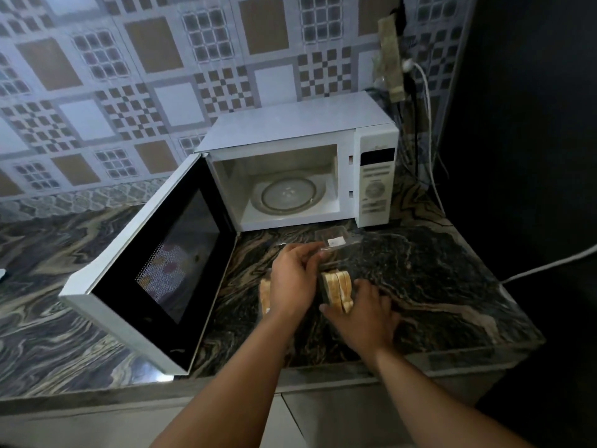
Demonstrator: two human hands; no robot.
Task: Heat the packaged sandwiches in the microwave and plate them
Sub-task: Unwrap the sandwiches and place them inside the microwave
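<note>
From the head camera, a packaged sandwich (336, 287) stands on the marbled counter (452, 286) between both hands. The left hand (292, 281) curls its fingers around the pack's clear top, and the right hand (363, 313) grips its near end. A second sandwich (265, 294) shows just left of the left wrist (mostly hidden). One white microwave (290, 163) stands behind, door (155, 257) swung wide, turntable (288, 196) bare. The counter's front edge lies near the forearms.
</note>
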